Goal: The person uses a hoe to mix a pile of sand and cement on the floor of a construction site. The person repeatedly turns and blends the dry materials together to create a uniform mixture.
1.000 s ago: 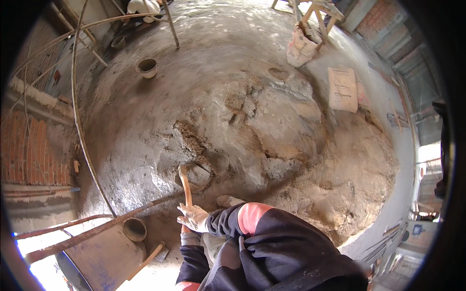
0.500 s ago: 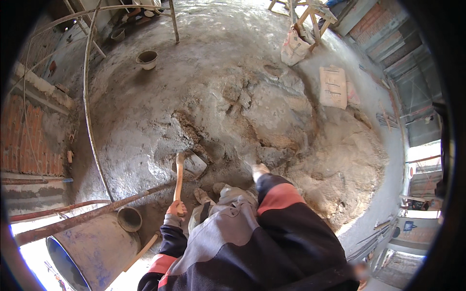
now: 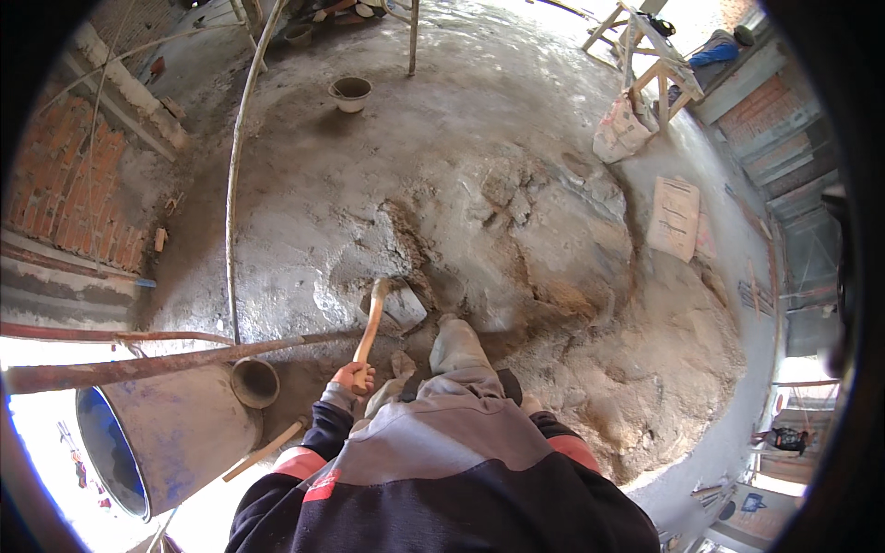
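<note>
The left hand [image 3: 354, 377] is wrapped firmly around the lower end of the wooden handle of a hoe [image 3: 371, 332], fingers curled right around it; a grip that near the end probably gives the blade the most reach and leverage. The hoe's head lies on the floor in front of the feet, its flat metal blade [image 3: 402, 310] at the near edge of a ridge of wet grey mix [image 3: 403, 235], and the ground seems to take most of the tool's weight, which would explain why one hand is enough to steady it. The right hand [image 3: 532, 405] shows only as a sliver beside the right thigh, apart from the handle; sleeve and clothing hide the rest, so I cannot tell whether it is spread or closed. A trousered leg [image 3: 456, 348] is planted just right of the blade, presumably for a steady stance. To the left, a large drum [image 3: 184, 442] with a blue inside and a small bucket [image 3: 255, 382] sit close by, perhaps to be within easy reach, while a pale bucket [image 3: 350, 95] stands well apart across the floor, away from the mix.
</note>
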`<state>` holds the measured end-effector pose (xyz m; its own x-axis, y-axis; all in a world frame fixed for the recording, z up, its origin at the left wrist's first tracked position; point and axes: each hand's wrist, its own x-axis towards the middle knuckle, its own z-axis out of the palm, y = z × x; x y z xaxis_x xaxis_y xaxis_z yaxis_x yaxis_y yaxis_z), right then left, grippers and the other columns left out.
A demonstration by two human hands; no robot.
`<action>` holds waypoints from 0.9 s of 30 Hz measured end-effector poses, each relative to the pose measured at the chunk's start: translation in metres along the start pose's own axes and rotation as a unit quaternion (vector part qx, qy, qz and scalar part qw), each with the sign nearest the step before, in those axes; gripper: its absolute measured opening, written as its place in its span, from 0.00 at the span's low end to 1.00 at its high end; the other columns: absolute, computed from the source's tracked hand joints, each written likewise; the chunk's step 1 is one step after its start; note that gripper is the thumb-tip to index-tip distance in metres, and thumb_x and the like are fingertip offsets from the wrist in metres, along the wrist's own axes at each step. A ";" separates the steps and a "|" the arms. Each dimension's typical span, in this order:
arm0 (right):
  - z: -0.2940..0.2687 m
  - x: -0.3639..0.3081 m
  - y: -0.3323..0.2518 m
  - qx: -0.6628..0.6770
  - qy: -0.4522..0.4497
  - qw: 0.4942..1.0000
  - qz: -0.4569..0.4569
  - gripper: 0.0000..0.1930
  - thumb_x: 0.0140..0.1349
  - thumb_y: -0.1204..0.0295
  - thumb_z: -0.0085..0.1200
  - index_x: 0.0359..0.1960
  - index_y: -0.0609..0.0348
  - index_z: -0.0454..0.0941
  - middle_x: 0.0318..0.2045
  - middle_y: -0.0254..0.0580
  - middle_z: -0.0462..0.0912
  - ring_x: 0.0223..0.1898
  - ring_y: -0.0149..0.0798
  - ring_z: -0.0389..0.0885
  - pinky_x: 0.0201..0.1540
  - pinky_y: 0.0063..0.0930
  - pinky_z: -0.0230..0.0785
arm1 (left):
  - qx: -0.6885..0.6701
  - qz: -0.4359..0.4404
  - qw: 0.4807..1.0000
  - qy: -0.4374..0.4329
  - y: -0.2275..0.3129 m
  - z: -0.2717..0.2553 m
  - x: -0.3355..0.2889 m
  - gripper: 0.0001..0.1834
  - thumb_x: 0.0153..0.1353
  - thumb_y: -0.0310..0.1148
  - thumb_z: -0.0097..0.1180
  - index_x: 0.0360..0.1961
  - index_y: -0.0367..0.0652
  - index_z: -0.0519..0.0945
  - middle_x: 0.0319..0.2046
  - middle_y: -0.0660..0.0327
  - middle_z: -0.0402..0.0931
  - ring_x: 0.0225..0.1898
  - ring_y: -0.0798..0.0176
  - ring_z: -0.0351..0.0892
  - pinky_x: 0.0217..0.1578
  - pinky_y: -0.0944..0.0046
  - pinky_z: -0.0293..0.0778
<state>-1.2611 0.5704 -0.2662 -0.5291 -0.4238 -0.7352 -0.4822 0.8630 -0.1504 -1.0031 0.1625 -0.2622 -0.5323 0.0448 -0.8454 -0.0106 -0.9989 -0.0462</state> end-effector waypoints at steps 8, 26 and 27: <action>-0.031 0.088 0.012 0.650 -0.014 0.741 0.168 0.13 0.62 0.60 0.43 0.41 0.50 0.75 0.32 0.45 0.80 0.31 0.51 0.80 0.29 0.46 0.71 | -0.031 -0.091 0.995 -0.039 0.053 0.034 0.031 0.11 0.57 0.33 0.47 0.38 0.37 0.69 0.29 0.58 0.71 0.24 0.63 0.69 0.25 0.63 0.71; -0.163 0.338 -0.262 0.542 -0.394 0.740 0.043 0.13 0.61 0.57 0.53 0.38 0.52 0.72 0.15 0.39 0.67 0.15 0.39 0.68 0.14 0.35 0.60 | 0.048 -0.068 0.980 0.183 0.102 0.310 0.027 0.07 0.60 0.31 0.50 0.35 0.39 0.71 0.23 0.62 0.71 0.23 0.67 0.72 0.19 0.69 0.69; -0.163 0.328 -0.282 0.566 -0.434 0.693 0.109 0.15 0.61 0.52 0.53 0.36 0.47 0.72 0.13 0.36 0.64 0.11 0.35 0.62 0.11 0.32 0.54 | 0.089 -0.050 0.974 0.203 0.092 0.313 0.007 0.06 0.61 0.31 0.50 0.35 0.40 0.72 0.24 0.62 0.73 0.25 0.70 0.74 0.20 0.69 0.70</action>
<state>-1.4122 0.1429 -0.3576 0.3525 -0.3492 -0.8682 0.6587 0.7516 -0.0349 -1.2730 0.0657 -0.1061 -0.1432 0.1081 -0.9838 -0.2101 -0.9747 -0.0765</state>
